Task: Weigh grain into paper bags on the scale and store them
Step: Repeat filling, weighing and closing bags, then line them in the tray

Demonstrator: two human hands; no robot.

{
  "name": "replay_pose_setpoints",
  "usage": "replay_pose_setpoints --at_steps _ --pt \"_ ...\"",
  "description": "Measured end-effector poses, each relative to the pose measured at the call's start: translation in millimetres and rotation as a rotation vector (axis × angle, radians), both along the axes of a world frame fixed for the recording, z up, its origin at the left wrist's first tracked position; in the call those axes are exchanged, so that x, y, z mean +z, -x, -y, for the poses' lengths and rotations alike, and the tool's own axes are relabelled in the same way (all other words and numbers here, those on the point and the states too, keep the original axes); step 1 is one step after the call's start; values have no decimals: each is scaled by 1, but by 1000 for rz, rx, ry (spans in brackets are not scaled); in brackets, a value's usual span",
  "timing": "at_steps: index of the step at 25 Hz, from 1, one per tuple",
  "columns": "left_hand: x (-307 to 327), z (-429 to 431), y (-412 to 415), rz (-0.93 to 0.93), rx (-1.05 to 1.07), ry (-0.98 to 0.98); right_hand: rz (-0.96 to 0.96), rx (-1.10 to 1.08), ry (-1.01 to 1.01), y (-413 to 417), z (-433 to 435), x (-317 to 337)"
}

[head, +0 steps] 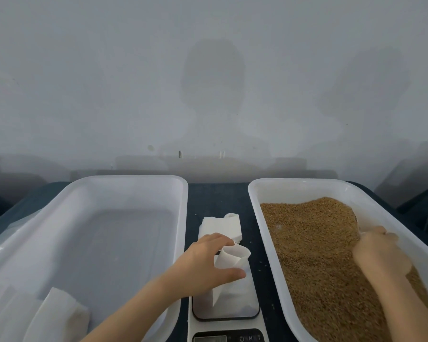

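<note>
1. The left hand [205,262] pinches the open mouth of a white paper bag [229,272] resting on the scale [232,314]
2. The right hand [378,253] lies in the grain [314,255] of the right tub [257,193] (fingertips buried, so its grip cannot be told)
3. Spare bags [218,225] lie stacked just beyond the scale, and white bags [59,314] sit in the left tub [134,178]

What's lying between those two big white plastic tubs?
In the head view: a stack of flat white paper bags, then a white digital scale bearing an open paper bag held by the left hand.

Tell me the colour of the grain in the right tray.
The grain is golden brown; head view shows it best.
</note>
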State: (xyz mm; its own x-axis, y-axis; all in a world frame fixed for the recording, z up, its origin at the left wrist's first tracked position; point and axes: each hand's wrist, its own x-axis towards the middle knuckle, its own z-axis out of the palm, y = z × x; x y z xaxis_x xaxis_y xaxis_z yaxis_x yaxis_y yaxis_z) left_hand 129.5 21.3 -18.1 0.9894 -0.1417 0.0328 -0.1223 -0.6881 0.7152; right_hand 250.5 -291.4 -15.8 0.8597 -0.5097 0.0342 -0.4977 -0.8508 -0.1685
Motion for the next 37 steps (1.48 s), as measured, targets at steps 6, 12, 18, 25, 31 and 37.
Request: replay_pose_setpoints --at_steps 6,12,18,25,31,37 --pt "3 0 3 -21 0 -2 -95 174 -131 0 -7 -9" --pt "2 0 2 -30 -13 -28 -92 102 -747 2 -22 -2" --pt "-1 0 1 -41 -5 -35 -64 82 -751 1 -24 -3" --pt "-1 0 -1 -65 2 -58 -7 309 -565 1 -21 -8" --pt "-4 -1 -2 -59 -1 -76 -66 215 -926 6 -27 5" --pt "-7 -2 -3 -93 26 -42 -7 393 -745 10 -35 4"
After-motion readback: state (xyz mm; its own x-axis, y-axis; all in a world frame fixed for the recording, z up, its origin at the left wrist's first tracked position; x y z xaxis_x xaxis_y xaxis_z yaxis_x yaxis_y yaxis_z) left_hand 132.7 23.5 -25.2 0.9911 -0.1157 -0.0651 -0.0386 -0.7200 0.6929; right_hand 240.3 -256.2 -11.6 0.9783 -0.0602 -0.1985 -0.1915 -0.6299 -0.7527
